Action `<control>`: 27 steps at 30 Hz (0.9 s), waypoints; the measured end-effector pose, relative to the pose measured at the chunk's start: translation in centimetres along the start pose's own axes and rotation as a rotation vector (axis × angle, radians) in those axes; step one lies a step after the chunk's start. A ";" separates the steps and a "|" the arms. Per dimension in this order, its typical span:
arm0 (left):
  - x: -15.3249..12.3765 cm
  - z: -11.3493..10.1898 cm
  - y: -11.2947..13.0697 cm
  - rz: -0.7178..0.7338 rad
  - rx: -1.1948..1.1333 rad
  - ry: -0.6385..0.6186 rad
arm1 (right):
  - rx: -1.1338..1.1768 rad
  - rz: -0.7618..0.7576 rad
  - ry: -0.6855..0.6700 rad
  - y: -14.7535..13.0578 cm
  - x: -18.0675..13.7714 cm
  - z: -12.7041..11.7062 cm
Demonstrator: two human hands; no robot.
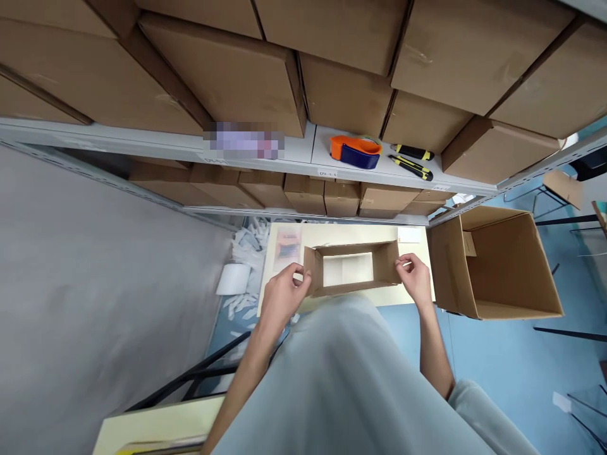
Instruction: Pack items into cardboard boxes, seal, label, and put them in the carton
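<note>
A small cardboard box [385,262] stands with its mouth up on a cream-coloured table [355,232] in front of me. Its walls are upright, and a pale surface shows inside at the bottom; whether that is the box's floor or the tabletop I cannot tell. My left hand [286,292] pinches the box's left edge between thumb and fingers. At the opposite end, my right hand [415,278] has thumb and fingers closed on the right edge.
A larger open carton [516,265] stands right of the table. Shelves [289,148] packed with boxes hang over its far side, bearing an orange-and-blue tape dispenser [355,151] and utility knives [411,167]. White scraps [249,246] litter the left; a printed bag [288,246] lies on the table.
</note>
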State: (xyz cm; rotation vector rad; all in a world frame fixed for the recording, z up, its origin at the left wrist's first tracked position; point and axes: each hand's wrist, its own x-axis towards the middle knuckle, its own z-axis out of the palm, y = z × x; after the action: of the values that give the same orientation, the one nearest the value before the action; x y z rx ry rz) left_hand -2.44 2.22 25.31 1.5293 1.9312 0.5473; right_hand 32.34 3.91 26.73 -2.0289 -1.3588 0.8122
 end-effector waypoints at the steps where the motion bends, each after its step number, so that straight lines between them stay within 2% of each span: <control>1: 0.4 0.2 0.3 0.028 0.031 0.011 | 0.003 -0.006 -0.008 0.1 0.0 0.1; 7: 1.9 2.2 0.0 0.126 0.174 0.015 | -0.025 -0.027 -0.087 1.5 -0.1 2.7; 13: 0.6 3.2 -1.0 0.182 0.197 0.037 | -0.056 -0.074 -0.135 1.9 0.6 3.9; 20: -0.1 4.9 0.0 0.185 0.146 0.075 | -0.142 -0.177 -0.243 1.1 0.6 6.7; 24: 0.0 5.8 -0.2 0.257 0.120 -0.006 | -0.247 -0.230 -0.287 0.8 0.4 8.1; 27: 0.4 5.9 -1.3 0.283 0.106 -0.080 | -0.276 -0.282 -0.371 1.1 0.7 8.0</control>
State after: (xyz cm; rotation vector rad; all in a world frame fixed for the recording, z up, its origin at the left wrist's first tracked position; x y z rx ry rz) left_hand 0.57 1.99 20.09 1.8795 1.7184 0.5001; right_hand 27.28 5.17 20.49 -1.8787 -2.0100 0.9440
